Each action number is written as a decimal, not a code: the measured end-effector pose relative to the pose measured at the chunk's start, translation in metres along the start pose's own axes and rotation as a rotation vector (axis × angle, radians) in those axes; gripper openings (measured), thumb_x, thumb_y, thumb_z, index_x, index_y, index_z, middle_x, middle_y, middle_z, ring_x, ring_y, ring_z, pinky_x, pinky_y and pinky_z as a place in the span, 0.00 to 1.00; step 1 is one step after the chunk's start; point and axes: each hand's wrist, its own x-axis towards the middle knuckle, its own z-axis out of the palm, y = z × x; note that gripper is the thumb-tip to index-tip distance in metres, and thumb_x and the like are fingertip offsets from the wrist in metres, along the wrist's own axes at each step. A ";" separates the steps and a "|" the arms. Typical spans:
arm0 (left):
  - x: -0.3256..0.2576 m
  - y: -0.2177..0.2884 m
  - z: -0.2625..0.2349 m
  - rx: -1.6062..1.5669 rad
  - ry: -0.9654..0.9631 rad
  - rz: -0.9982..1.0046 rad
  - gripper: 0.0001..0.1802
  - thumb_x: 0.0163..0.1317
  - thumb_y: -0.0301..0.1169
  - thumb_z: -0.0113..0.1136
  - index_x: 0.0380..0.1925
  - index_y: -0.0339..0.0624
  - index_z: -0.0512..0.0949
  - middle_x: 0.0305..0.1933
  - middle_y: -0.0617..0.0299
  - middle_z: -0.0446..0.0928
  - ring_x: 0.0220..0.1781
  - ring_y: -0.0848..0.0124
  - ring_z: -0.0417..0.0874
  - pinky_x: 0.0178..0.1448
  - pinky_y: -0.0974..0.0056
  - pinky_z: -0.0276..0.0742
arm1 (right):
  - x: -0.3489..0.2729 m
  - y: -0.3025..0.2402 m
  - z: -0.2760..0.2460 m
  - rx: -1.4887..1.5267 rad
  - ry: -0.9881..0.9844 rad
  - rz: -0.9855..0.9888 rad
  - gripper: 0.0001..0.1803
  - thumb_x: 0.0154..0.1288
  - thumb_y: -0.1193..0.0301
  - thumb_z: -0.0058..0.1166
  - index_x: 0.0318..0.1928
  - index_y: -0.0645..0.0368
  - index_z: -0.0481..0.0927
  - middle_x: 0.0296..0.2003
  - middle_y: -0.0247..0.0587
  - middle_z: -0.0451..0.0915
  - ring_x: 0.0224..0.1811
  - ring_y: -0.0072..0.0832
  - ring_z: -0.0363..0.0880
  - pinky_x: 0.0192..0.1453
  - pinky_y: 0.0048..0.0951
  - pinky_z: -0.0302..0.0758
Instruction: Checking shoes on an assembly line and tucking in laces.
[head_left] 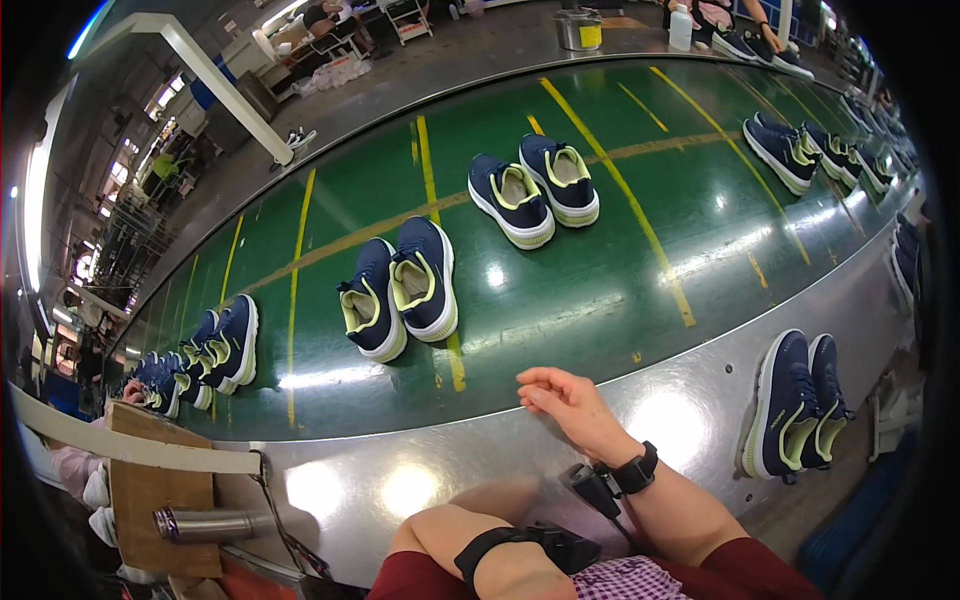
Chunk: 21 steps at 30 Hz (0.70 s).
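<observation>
The right hand [568,402] hovers over the near edge of the belt [540,310], fingers loosely curled, empty; left fingers I can't make out. The nearest shoes [405,275] sit ahead-left on the belt; cupping both heels should suit.

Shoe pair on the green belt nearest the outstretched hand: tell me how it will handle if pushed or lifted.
The shoe pair should stay upright if nudged, since it stands on broad, pale soles. Its uppers look like soft fabric, so they may give under squeezing fingers. The hollow openings suggest lightness for the size.
</observation>
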 end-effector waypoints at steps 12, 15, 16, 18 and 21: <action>-0.002 0.004 -0.009 0.014 0.029 0.006 0.23 0.69 0.24 0.48 0.64 0.46 0.66 0.63 0.69 0.69 0.66 0.76 0.68 0.71 0.61 0.59 | 0.005 0.007 0.003 -0.027 0.015 -0.004 0.16 0.73 0.71 0.51 0.56 0.65 0.76 0.45 0.37 0.80 0.46 0.19 0.78 0.55 0.22 0.75; 0.013 0.012 -0.003 0.022 0.018 0.028 0.23 0.69 0.23 0.48 0.64 0.46 0.66 0.63 0.69 0.69 0.66 0.76 0.68 0.71 0.61 0.59 | 0.005 0.004 0.013 -0.010 0.005 -0.011 0.15 0.73 0.71 0.51 0.56 0.65 0.76 0.45 0.37 0.81 0.46 0.19 0.78 0.54 0.21 0.75; 0.020 0.016 -0.002 -0.023 -0.027 -0.051 0.23 0.69 0.22 0.48 0.64 0.46 0.66 0.62 0.69 0.69 0.67 0.77 0.67 0.73 0.62 0.57 | 0.004 0.003 0.018 -0.009 -0.011 -0.016 0.15 0.73 0.71 0.51 0.56 0.64 0.76 0.45 0.37 0.81 0.46 0.19 0.79 0.54 0.21 0.75; 0.021 0.011 0.002 -0.082 -0.058 -0.147 0.23 0.68 0.21 0.49 0.64 0.45 0.66 0.62 0.68 0.70 0.68 0.77 0.66 0.75 0.64 0.55 | 0.003 0.005 0.018 -0.010 -0.003 -0.018 0.15 0.73 0.71 0.51 0.56 0.64 0.76 0.45 0.38 0.81 0.46 0.19 0.79 0.54 0.21 0.75; 0.015 -0.002 0.011 0.023 0.055 -0.004 0.22 0.67 0.19 0.50 0.61 0.44 0.68 0.61 0.68 0.70 0.68 0.78 0.66 0.74 0.65 0.56 | 0.005 0.008 0.017 -0.016 0.010 -0.010 0.15 0.73 0.71 0.51 0.56 0.64 0.76 0.45 0.38 0.81 0.46 0.19 0.79 0.54 0.21 0.75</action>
